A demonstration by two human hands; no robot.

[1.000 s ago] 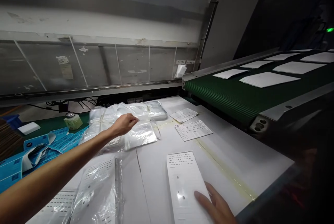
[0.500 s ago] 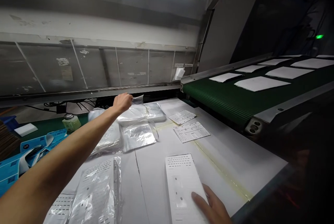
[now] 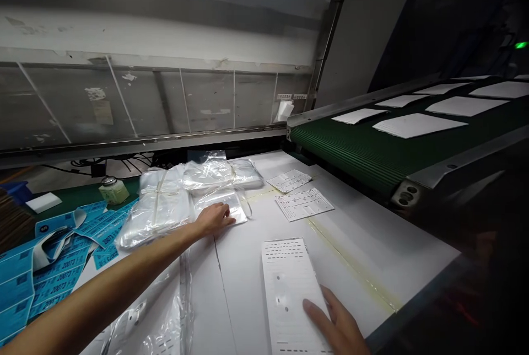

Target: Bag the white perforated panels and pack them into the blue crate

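Observation:
My left hand (image 3: 214,219) lies flat on a clear plastic bag (image 3: 221,200), holding nothing up. Beyond it, more clear bags (image 3: 206,175) are heaped, and a string-tied bundle of bags (image 3: 155,217) sits against its left side. My right hand (image 3: 336,322) rests splayed on the lower edge of a perforated white panel (image 3: 285,283). Another panel in clear plastic (image 3: 152,316) lies under my left forearm, partly hidden. Two printed white sheets (image 3: 303,204) lie on the white table (image 3: 363,245), to the right of the bags.
A green conveyor belt (image 3: 351,145) carrying several white sheets runs along the right. Blue printed labels (image 3: 53,256) are spread at the left, near a small glass jar (image 3: 113,191) and a white sponge (image 3: 43,202). A metal-framed wall stands behind the table.
My left hand has come from the far edge of the bag pile toward me and now lies on the flat bag. The bags have shifted slightly. My right hand stays on the panel.

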